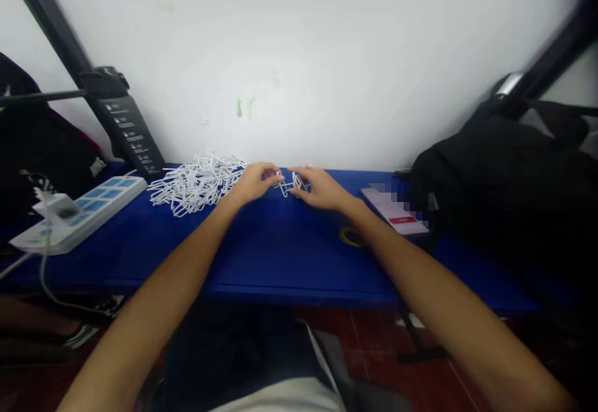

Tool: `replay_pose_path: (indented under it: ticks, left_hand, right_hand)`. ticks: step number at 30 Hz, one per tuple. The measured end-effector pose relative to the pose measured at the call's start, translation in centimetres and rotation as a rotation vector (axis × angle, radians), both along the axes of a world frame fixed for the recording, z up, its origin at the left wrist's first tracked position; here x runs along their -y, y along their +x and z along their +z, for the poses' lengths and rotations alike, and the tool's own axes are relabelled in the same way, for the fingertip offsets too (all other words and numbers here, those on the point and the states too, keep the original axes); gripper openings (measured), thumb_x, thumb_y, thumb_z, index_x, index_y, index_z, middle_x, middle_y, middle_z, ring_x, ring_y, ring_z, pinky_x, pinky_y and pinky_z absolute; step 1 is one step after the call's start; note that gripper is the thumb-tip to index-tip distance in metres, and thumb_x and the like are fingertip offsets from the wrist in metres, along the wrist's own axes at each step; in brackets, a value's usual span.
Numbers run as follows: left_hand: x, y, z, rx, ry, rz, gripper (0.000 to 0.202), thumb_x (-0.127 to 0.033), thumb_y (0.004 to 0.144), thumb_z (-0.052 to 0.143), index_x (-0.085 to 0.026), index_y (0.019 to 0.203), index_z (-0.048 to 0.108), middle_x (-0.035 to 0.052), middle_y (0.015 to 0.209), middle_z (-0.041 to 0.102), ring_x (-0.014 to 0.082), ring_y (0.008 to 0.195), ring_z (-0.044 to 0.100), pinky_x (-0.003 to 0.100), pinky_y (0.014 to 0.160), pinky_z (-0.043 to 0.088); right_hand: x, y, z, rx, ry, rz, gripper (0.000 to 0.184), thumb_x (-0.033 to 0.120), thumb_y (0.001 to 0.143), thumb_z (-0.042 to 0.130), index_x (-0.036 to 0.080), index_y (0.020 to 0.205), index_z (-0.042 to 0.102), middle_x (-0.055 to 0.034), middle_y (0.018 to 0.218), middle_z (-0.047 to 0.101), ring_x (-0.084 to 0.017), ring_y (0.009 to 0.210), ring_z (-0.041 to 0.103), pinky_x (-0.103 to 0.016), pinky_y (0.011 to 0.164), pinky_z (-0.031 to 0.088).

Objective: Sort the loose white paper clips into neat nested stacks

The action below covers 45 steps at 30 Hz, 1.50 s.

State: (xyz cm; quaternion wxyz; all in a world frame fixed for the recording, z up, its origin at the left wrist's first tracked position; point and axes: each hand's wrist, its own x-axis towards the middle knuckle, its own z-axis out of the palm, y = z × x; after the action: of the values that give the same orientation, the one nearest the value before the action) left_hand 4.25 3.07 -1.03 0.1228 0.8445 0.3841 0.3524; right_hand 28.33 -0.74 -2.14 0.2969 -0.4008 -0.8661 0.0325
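My left hand (255, 182) and my right hand (320, 189) meet at the middle of the blue table, their fingertips on a small linked cluster of white coated wire clips (292, 184). Both hands seem to pinch this cluster, though my fingers partly hide it. Just left of my left hand lies a large tangled heap of similar white wire clips (196, 182). The heap nearly touches the heel of that hand.
The blue table (280, 244) stands against a white wall (299, 57). A white power strip (79, 212) with blue switches lies at left, and a phone (395, 211) lies at right beside a yellow ring (350, 236). Black bags (504, 175) crowd the right end.
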Motion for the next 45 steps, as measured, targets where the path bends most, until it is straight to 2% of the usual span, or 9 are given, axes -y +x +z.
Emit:
replay_pose_path:
  ticks: [6, 11, 15, 20, 27, 31, 35, 41, 45]
  left_hand:
    - [0.3, -0.4, 0.3, -0.118, -0.134, -0.188, 0.022, -0.037, 0.089, 0.071, -0.020, 0.097, 0.082, 0.0049, 0.093, 0.082, 0.0247, 0.086, 0.073, 0.034, 0.083, 0.055]
    - [0.5, -0.2, 0.6, -0.118, -0.063, -0.159, 0.019, -0.027, 0.091, 0.064, -0.021, 0.087, 0.081, 0.0053, 0.090, 0.082, 0.0231, 0.084, 0.072, 0.035, 0.085, 0.054]
    - [1.0, -0.3, 0.9, -0.138, -0.121, -0.224, 0.021, -0.026, 0.090, 0.063, -0.020, 0.094, 0.082, 0.0051, 0.092, 0.082, 0.0232, 0.082, 0.072, 0.034, 0.082, 0.056]
    - [1.3, -0.5, 1.0, -0.160, -0.173, -0.254, 0.024, -0.022, 0.079, 0.071, -0.020, 0.100, 0.083, 0.0061, 0.095, 0.082, 0.0240, 0.084, 0.074, 0.033, 0.078, 0.057]
    - [1.3, -0.3, 1.2, -0.160, -0.167, -0.257, 0.014, -0.021, 0.086, 0.069, -0.018, 0.086, 0.083, 0.0038, 0.084, 0.082, 0.0199, 0.076, 0.072, 0.029, 0.075, 0.052]
    - [1.4, -0.5, 1.4, -0.193, -0.191, -0.271, 0.014, -0.020, 0.087, 0.071, -0.014, 0.091, 0.083, 0.0053, 0.086, 0.082, 0.0165, 0.075, 0.070, 0.026, 0.077, 0.050]
    - [1.5, -0.3, 1.3, -0.200, -0.188, -0.294, 0.014, -0.021, 0.083, 0.078, -0.015, 0.093, 0.084, 0.0066, 0.090, 0.083, 0.0187, 0.081, 0.072, 0.027, 0.078, 0.051]
    - [1.7, 0.1, 1.2, -0.218, -0.178, -0.255, 0.008, -0.018, 0.083, 0.076, -0.014, 0.086, 0.083, 0.0064, 0.085, 0.082, 0.0192, 0.078, 0.072, 0.027, 0.076, 0.051]
    - [1.8, 0.2, 1.3, -0.212, -0.171, -0.265, 0.008, -0.017, 0.083, 0.076, -0.013, 0.086, 0.082, 0.0063, 0.085, 0.081, 0.0196, 0.078, 0.071, 0.027, 0.076, 0.051]
  right_hand:
    - [0.2, 0.4, 0.4, -0.003, -0.027, 0.010, 0.061, 0.034, 0.093, 0.067, 0.018, 0.151, 0.059, -0.0150, 0.128, 0.075, -0.033, 0.107, 0.070, -0.048, 0.101, 0.052]
    - [0.7, 0.5, 0.9, -0.047, -0.050, 0.009, 0.064, 0.034, 0.090, 0.072, 0.015, 0.150, 0.060, -0.0131, 0.115, 0.078, -0.030, 0.096, 0.072, -0.043, 0.092, 0.055]
    - [1.0, 0.6, 1.3, -0.069, -0.060, 0.032, 0.061, 0.033, 0.088, 0.074, 0.018, 0.146, 0.064, -0.0099, 0.109, 0.080, -0.028, 0.092, 0.073, -0.040, 0.088, 0.054]
    - [1.1, 0.6, 1.3, -0.046, -0.062, 0.048, 0.057, 0.033, 0.086, 0.076, 0.016, 0.140, 0.068, -0.0107, 0.109, 0.080, -0.027, 0.091, 0.073, -0.038, 0.085, 0.054]
    - [1.0, 0.5, 1.1, -0.057, -0.119, 0.088, 0.060, 0.034, 0.086, 0.080, 0.019, 0.142, 0.067, -0.0110, 0.117, 0.080, -0.028, 0.097, 0.075, -0.042, 0.091, 0.057]
    - [1.0, 0.4, 1.0, -0.028, -0.145, 0.106, 0.063, 0.033, 0.087, 0.081, 0.019, 0.145, 0.064, -0.0123, 0.123, 0.079, -0.027, 0.101, 0.075, -0.041, 0.094, 0.057]
    - [1.1, 0.3, 1.0, -0.019, -0.169, 0.114, 0.071, 0.036, 0.087, 0.082, 0.017, 0.151, 0.059, -0.0144, 0.125, 0.078, -0.029, 0.105, 0.076, -0.043, 0.097, 0.057]
    - [1.4, 0.3, 1.2, -0.077, -0.235, 0.158, 0.081, 0.031, 0.086, 0.085, 0.018, 0.158, 0.050, -0.0113, 0.114, 0.083, -0.029, 0.105, 0.079, -0.046, 0.106, 0.054]
    - [1.3, 0.3, 1.1, -0.080, -0.209, 0.139, 0.084, 0.032, 0.084, 0.087, 0.020, 0.159, 0.051, -0.0141, 0.129, 0.079, -0.033, 0.126, 0.072, -0.050, 0.116, 0.047]
